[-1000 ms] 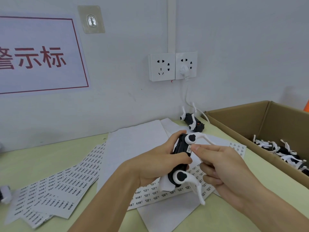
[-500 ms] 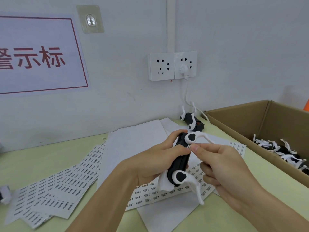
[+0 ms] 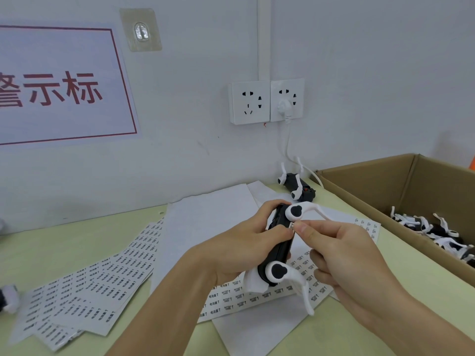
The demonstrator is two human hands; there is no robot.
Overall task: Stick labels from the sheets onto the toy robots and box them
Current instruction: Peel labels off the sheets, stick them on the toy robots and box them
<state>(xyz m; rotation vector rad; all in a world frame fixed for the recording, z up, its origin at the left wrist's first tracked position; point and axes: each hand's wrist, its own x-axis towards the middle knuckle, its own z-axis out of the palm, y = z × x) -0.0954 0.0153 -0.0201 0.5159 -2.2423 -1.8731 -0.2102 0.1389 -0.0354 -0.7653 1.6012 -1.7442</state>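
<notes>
My left hand (image 3: 241, 249) grips a black toy robot (image 3: 279, 250) with white legs, held upright above the table. My right hand (image 3: 339, 255) pinches a small white label (image 3: 292, 226) against the robot's upper side, thumb and forefinger on it. Under the hands lies a label sheet (image 3: 257, 299). More label sheets (image 3: 84, 286) are fanned out at the left. A second toy robot (image 3: 295, 186) lies by the wall. The cardboard box (image 3: 385, 181) at the right holds several boxed robots (image 3: 434, 232).
Blank white backing sheets (image 3: 210, 217) cover the table's middle. A wall socket (image 3: 267, 101) with a white plug and cable hangs above the far robot. A small white and black object (image 3: 7, 296) sits at the left edge. A sign with red characters (image 3: 56, 86) is on the wall.
My right thumb and forefinger have pressed in closer on the label at the robot's side. The robot and my left hand have hardly moved.
</notes>
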